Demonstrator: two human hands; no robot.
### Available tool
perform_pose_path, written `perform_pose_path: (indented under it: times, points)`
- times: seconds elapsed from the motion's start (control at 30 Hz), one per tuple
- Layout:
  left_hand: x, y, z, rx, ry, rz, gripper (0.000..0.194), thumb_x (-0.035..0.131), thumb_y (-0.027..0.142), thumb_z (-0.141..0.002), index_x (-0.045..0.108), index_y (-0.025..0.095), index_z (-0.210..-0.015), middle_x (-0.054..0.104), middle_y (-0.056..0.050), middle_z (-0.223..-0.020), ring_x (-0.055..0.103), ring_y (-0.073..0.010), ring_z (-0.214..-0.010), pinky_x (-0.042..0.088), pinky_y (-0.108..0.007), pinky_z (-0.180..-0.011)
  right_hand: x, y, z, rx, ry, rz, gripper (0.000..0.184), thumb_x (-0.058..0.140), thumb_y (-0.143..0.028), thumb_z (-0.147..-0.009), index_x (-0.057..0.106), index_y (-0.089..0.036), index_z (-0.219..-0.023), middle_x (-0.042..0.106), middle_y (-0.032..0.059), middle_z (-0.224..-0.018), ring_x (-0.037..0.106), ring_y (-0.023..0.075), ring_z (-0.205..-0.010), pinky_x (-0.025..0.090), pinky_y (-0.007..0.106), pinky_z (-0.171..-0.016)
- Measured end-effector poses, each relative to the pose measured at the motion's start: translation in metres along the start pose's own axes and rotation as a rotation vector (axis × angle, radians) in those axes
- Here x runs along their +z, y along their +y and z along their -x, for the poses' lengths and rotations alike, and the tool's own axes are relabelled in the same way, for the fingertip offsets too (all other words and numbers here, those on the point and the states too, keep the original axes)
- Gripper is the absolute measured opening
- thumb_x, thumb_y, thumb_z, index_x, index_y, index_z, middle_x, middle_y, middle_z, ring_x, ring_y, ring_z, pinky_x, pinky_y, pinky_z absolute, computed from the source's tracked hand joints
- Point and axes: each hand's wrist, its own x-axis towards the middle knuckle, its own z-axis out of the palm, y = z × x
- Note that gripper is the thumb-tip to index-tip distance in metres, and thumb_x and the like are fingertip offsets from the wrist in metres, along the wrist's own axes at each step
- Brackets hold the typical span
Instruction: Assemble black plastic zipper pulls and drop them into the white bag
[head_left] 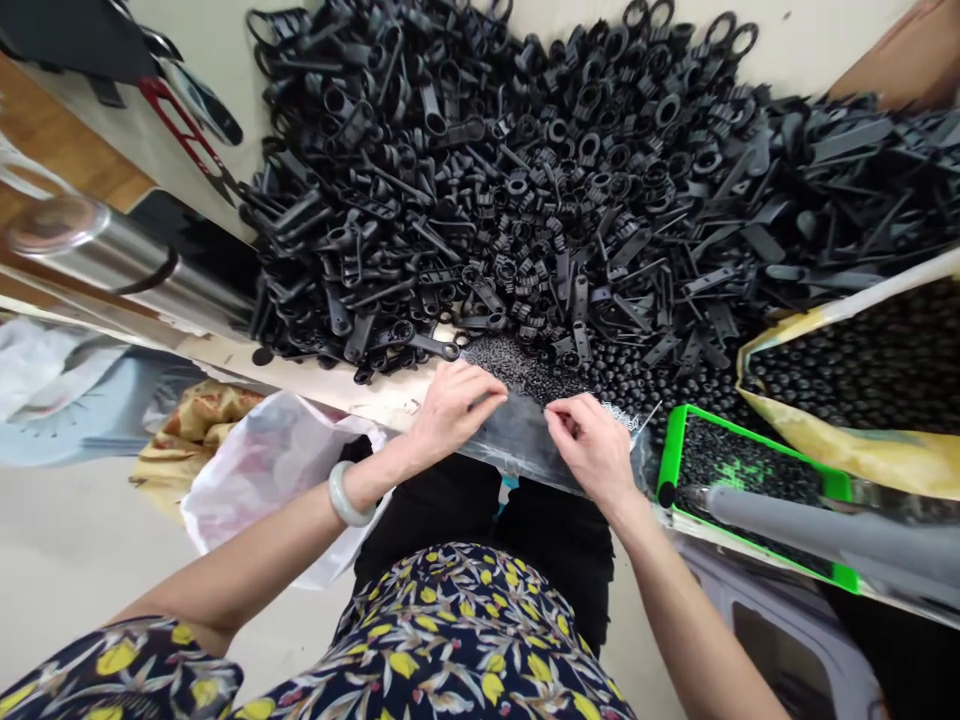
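Note:
My left hand, with a pale bangle on its wrist, hovers at the table's front edge. Its thumb and forefinger come together near the tips; anything between them is too small to make out. Opposite it, my right hand is pinched closed, and what it may hold is hidden. A dark grey mat lies beneath and between them. Just beyond my fingertips sits a heap of tiny dark pieces. Small black balls spread to its right, and thin silvery pieces lie beside my right hand.
A large pile of black plastic parts covers the back. At right are a green-rimmed tray of small black bits, a grey cylindrical tool and a yellowish bag of black balls. A steel flask, red-handled scissors and a white bag stand left.

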Motion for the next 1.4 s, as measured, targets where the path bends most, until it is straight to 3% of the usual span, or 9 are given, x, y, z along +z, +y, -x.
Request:
perform_pose_path:
  times: [0.17,0.3,0.63,0.8,1.13,1.4]
  points:
    - [0.019,0.030,0.000,-0.495,0.064,0.828,0.018,0.075,0.036,-0.090,0.073,0.019,-0.093,0.078,-0.004,-0.084,0.066,-0.0170,-0.076,0.050,-0.031,-0.074,0.012,-0.006,0.000,0.332,0.124,-0.719,0.021,0.077,-0.043,-0.089,0.076,-0.023,-0.094,0.073,0.0013,-0.082,0.060,0.0143,-0.064,0.049,0.028,-0.059]
    - [0.037,0.046,0.005,-0.590,0.050,1.110,0.023,0.078,0.037,-0.087,0.072,0.017,-0.097,0.078,-0.004,-0.084,0.065,-0.0133,-0.071,0.052,-0.028,-0.075,0.020,-0.016,-0.002,0.376,0.139,-0.900,0.021,0.080,-0.043,-0.086,0.076,-0.023,-0.092,0.074,0.0019,-0.085,0.062,0.0144,-0.067,0.051,0.028,-0.060]
    - [0.035,0.052,0.019,-0.505,0.054,1.007,0.023,0.072,0.036,-0.093,0.062,0.020,-0.105,0.072,0.001,-0.078,0.069,-0.0141,-0.077,0.054,-0.029,-0.083,0.018,-0.022,0.003,0.282,0.023,-0.875,0.016,0.078,-0.040,-0.090,0.078,-0.025,-0.091,0.070,0.0030,-0.090,0.068,0.0182,-0.081,0.057,0.030,-0.067]
    - [0.036,0.051,0.022,-0.462,0.035,0.970,0.021,0.069,0.035,-0.095,0.060,0.020,-0.107,0.073,0.000,-0.082,0.072,-0.0151,-0.080,0.055,-0.029,-0.082,0.016,-0.022,0.007,0.277,-0.006,-0.892,0.015,0.077,-0.040,-0.091,0.079,-0.025,-0.092,0.070,0.0038,-0.092,0.068,0.0181,-0.078,0.059,0.031,-0.066]
    - [0.039,0.053,0.028,-0.481,0.058,0.900,0.020,0.067,0.033,-0.096,0.060,0.021,-0.111,0.073,0.001,-0.078,0.071,-0.0155,-0.079,0.053,-0.028,-0.082,0.012,-0.024,0.021,0.125,0.077,-0.650,0.010,0.074,-0.032,-0.095,0.080,-0.029,-0.101,0.073,0.0053,-0.099,0.070,0.0205,-0.090,0.060,0.035,-0.078]
    - [0.036,0.065,0.025,-0.600,0.086,0.986,0.034,0.072,0.030,-0.092,0.062,0.019,-0.122,0.077,0.000,-0.078,0.069,-0.0133,-0.075,0.050,-0.025,-0.081,0.011,-0.029,0.023,-0.046,0.155,-0.462,0.015,0.073,-0.020,-0.094,0.074,-0.026,-0.108,0.071,0.0041,-0.100,0.069,0.0186,-0.092,0.059,0.035,-0.084]
